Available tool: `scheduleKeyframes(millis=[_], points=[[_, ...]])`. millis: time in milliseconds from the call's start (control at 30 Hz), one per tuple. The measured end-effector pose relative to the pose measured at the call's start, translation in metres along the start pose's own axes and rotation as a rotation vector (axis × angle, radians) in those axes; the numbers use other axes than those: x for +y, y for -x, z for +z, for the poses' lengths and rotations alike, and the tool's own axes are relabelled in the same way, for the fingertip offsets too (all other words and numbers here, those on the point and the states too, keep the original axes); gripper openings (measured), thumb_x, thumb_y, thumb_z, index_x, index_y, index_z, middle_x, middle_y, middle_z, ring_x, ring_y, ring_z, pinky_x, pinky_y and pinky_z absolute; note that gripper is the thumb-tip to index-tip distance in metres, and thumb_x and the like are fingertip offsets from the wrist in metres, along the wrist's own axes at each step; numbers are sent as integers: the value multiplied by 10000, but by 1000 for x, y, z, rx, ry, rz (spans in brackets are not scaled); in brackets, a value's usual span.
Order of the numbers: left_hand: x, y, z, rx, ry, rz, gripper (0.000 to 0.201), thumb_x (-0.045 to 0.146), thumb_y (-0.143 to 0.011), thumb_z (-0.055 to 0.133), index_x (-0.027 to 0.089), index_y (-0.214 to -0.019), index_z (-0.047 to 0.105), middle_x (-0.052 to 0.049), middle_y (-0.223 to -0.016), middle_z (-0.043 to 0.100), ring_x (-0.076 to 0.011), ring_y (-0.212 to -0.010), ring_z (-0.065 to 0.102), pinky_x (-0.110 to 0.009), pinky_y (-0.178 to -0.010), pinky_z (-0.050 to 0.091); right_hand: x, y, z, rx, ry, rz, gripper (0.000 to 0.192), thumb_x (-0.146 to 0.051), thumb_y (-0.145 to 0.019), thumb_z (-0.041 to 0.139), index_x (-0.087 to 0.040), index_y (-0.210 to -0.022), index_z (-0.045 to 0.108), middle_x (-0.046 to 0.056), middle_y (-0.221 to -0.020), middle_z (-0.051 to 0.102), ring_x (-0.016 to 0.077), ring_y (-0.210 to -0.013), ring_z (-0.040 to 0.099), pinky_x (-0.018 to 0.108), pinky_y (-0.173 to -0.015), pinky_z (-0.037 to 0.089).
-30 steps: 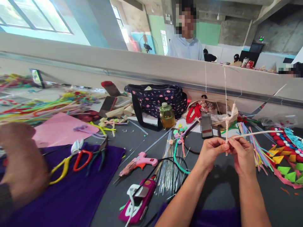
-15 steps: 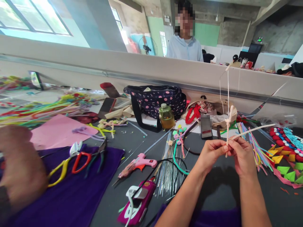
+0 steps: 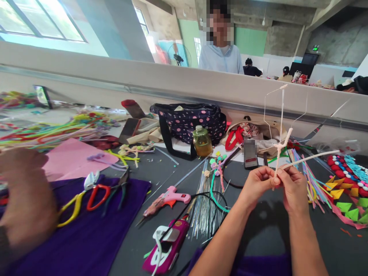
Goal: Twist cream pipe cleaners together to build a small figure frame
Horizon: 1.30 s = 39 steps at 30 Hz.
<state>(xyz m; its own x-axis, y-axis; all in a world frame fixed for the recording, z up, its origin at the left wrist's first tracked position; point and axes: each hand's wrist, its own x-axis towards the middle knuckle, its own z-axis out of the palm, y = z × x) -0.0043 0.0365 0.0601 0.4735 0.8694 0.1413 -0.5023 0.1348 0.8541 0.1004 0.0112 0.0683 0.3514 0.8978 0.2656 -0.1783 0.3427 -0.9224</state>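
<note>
We clamp both left hand (image 3: 257,185) and right hand (image 3: 293,189) fingers on the cream twisted pipe-cleaner stem (image 3: 279,147), twisting tightly, its free end at three o'clock.

Bare desk (image 3: 267,226) under both hands; boxed in by wire bundle (image 3: 205,203) left, straws (image 3: 312,182) right, bag (image 3: 189,120) behind.

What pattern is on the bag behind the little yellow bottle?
The bag is dark navy with pink polka dots and a black strap, clearest in the head view.
</note>
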Motion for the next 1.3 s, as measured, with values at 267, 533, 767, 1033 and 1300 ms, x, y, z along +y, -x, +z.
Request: scheduleKeyframes(millis=[267,533,767,1033,1300], points=[[2,1,0,163,-81,69,269,299,-574,819,109,-654,646,-4,-600,607,-75,-549,493,-202,-560,362,0,0,-3,41,109,-72,136,-292,-722,694,-172,-669,656,-7,-620,606,99,-524,465,215,-462,340],[2,2,0,120,-38,95,246,328,-627,785,111,-672,680,-20,-594,624,-93,-562,507,-216,-571,362,-1,-1,-4,9,135,-79,147,-311,-708,702,-171,-672,683,11,-654,634,116,-540,485,237,-481,363],[2,3,1,70,-33,65,272,362,-636,774,107,-679,691,-46,-636,643,-124,-612,545,-234,-613,395,-1,-1,-6,-18,70,-24,143,-304,-702,705,-171,-666,667,1,-623,613,109,-516,495,227,-460,369],[-1,1,1,19,-26,53,280,353,-649,769,101,-671,651,-26,-606,612,-97,-569,521,-216,-583,388,-4,1,-4,-7,68,-22,117,-286,-722,689,-188,-671,651,-24,-612,603,110,-517,511,226,-478,404],[-1,0,0,111,-43,58,338,371,-573,813,107,-641,613,-13,-569,612,-95,-516,523,-222,-550,393,1,-1,-5,20,146,-59,134,-287,-718,685,-175,-648,659,-19,-582,602,100,-504,466,223,-472,353]])
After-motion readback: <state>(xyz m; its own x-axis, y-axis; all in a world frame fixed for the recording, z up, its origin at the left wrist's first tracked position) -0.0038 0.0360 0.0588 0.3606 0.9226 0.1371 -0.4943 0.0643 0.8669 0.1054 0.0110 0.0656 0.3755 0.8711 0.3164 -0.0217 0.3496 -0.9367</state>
